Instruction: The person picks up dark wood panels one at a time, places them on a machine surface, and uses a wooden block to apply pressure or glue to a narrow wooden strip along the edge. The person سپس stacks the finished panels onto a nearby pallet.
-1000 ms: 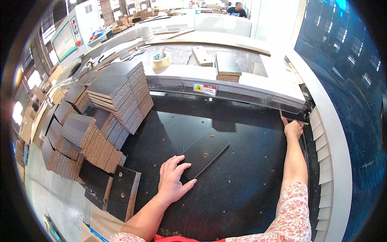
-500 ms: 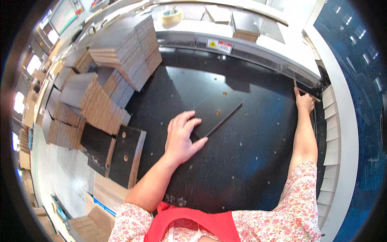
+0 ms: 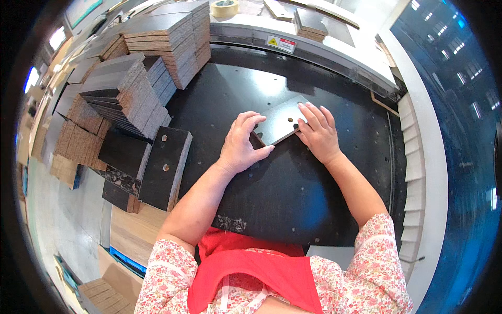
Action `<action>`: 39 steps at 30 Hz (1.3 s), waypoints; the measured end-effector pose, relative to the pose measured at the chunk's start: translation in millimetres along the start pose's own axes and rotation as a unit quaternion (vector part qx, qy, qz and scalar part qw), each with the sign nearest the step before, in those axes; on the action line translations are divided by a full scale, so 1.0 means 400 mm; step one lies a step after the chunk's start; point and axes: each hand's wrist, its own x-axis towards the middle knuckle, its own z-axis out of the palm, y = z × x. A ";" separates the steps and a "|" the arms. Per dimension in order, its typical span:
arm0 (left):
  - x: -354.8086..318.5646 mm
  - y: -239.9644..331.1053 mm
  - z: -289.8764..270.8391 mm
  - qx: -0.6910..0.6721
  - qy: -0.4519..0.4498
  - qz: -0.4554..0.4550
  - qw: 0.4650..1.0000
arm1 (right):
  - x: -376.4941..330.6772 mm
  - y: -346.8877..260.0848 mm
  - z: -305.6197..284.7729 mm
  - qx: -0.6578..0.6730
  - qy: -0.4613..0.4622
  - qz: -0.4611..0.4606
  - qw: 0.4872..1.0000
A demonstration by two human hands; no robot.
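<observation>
A small rectangular panel (image 3: 280, 123) lies on the black work surface (image 3: 272, 188), its smooth top catching the light and showing several drilled holes. My left hand (image 3: 241, 141) is curled round its left end, thumb along the near side and fingers at the far side. At the right end, my right hand (image 3: 320, 135) grips the panel, with fingertips over its edge and top. The fingers hide parts of both ends.
Stacks of cut chipboard boards (image 3: 123, 99) rise on the left, beside a dark drilled block (image 3: 166, 167). A pale strip (image 3: 384, 103) sits at the far right corner. Behind runs a machine ledge (image 3: 334, 57) with a tape roll (image 3: 225, 8). A grey pleated cover (image 3: 410, 172) borders the right.
My right hand has come from the strip at the far right to the panel's right end. My left hand stays at its left end. The panel's top now looks bright, and the view has shifted.
</observation>
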 end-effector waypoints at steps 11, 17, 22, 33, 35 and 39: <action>-0.016 0.026 0.024 -0.019 -0.099 0.010 0.995 | -0.258 0.226 -0.117 -0.218 -0.137 0.172 0.951; -0.017 0.026 0.026 0.028 -0.114 0.022 0.993 | -0.390 0.429 -0.261 -0.185 -0.229 0.460 0.838; -0.009 0.023 0.038 0.025 -0.109 0.035 0.993 | -0.473 0.574 -0.311 -0.123 -0.119 0.479 0.861; -0.010 0.014 0.035 0.003 -0.102 0.022 0.995 | -0.439 0.594 -0.265 0.011 -0.191 0.590 0.784; -0.012 0.008 0.034 0.006 -0.096 0.026 0.995 | -0.436 0.594 -0.259 0.002 -0.163 0.587 0.793; -0.007 0.012 0.042 0.014 -0.104 0.020 0.994 | -0.507 0.637 -0.226 0.042 -0.168 0.630 0.757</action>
